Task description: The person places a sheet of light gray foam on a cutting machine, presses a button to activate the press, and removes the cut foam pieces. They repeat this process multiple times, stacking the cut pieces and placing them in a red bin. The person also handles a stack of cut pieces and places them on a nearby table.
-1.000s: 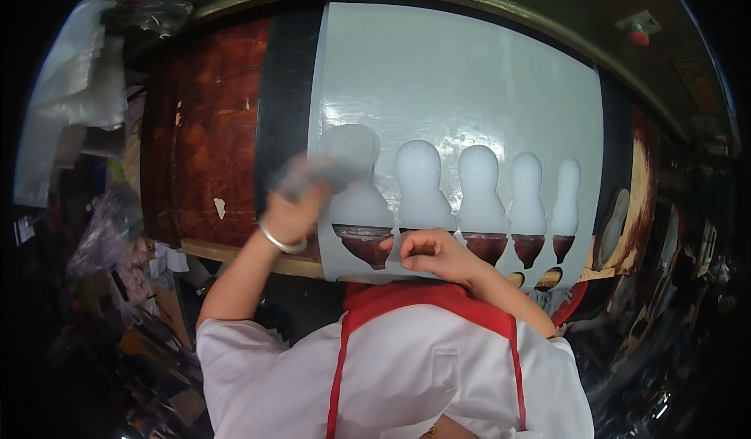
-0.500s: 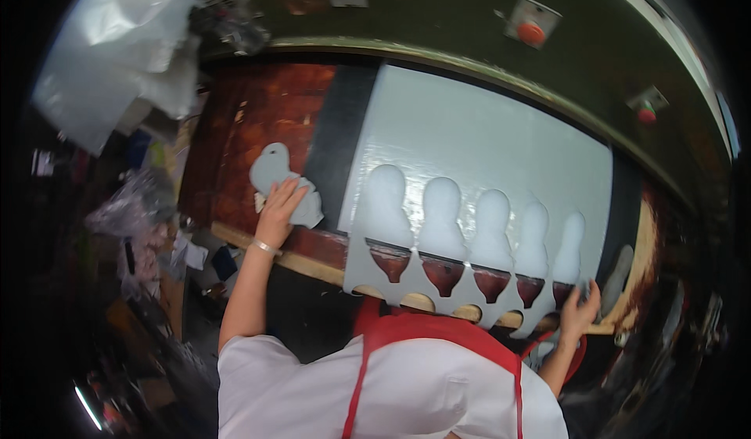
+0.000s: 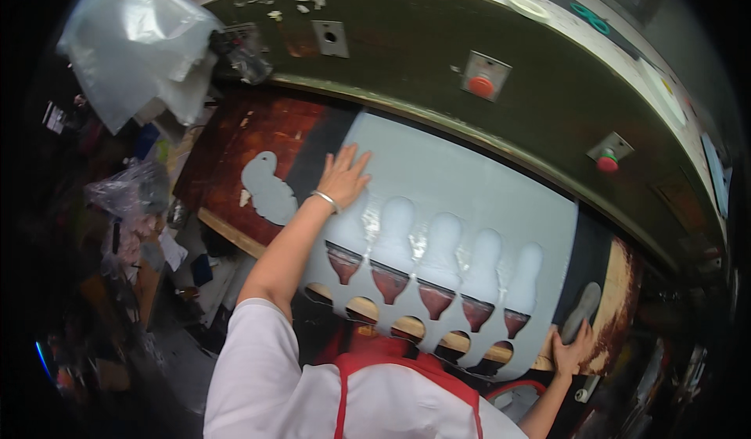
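Note:
My left hand lies flat, fingers spread, on the left part of a pale grey sheet. A row of several sole-shaped areas runs along the near half of the sheet, whitish above and showing dark red-brown below. Its near edge is scalloped with rounded cut-outs. On the red-brown board to the left rest grey sole-shaped pieces, apart from my hand. At the right end, my right hand has thumb and fingers apart, beside the sheet's corner and at the lower end of a grey sole-shaped object.
A dark green machine beam spans the far side, carrying a red button and another red button. Clear plastic bags hang at the far left. Green-handled scissors lie on the top ledge.
My left hand has left the grey sole-shaped pieces and moved right onto the sheet. My right hand has come to the grey sole-shaped object. The view has shifted.

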The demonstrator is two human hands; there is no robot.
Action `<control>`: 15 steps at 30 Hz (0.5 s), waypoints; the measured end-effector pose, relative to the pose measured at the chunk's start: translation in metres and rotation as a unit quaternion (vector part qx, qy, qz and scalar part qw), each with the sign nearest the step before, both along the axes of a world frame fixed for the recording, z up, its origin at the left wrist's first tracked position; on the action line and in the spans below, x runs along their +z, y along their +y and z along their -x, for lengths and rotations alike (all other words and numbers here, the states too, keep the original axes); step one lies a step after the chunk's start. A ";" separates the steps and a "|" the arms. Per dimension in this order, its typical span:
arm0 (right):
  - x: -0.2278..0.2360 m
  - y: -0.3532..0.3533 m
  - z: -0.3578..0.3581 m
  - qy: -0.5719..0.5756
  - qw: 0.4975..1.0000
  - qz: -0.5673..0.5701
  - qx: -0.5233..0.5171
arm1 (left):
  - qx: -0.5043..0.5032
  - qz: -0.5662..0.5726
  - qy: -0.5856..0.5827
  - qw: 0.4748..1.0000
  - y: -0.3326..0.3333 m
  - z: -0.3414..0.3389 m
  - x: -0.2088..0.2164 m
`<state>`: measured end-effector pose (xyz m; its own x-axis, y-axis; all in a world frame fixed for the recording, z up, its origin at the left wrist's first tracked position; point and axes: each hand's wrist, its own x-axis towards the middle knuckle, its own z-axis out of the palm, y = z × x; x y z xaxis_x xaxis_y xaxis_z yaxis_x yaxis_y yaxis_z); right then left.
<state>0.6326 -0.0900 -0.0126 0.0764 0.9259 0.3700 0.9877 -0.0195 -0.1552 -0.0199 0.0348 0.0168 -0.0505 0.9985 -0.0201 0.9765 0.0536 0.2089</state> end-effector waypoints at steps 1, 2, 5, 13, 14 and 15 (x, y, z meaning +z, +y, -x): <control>0.003 0.000 0.000 0.072 0.997 0.011 0.017 | 0.009 -0.005 0.034 0.999 -0.002 -0.006 -0.004; 0.005 0.002 0.001 0.082 0.996 0.027 0.019 | 0.003 -0.031 0.030 0.999 -0.008 -0.011 -0.007; 0.011 0.008 0.004 0.186 0.982 0.016 -0.010 | -0.016 -0.027 0.026 0.999 -0.046 -0.022 -0.015; 0.083 0.032 0.083 0.213 0.974 -0.010 -0.080 | -0.040 -0.087 0.003 0.995 -0.077 -0.030 -0.016; 0.095 0.036 0.108 0.129 0.990 -0.057 -0.027 | -0.034 -0.074 0.002 0.997 -0.076 -0.031 -0.015; 0.109 0.040 0.133 0.080 0.990 -0.097 0.062 | -0.035 -0.096 -0.004 0.995 -0.075 -0.031 -0.014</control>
<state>0.4999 -0.0497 0.0968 0.0390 0.8449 0.5335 0.9431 0.1454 -0.2991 0.0112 -0.0399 0.0023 0.0195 0.9849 0.1719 0.9747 -0.0570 0.2162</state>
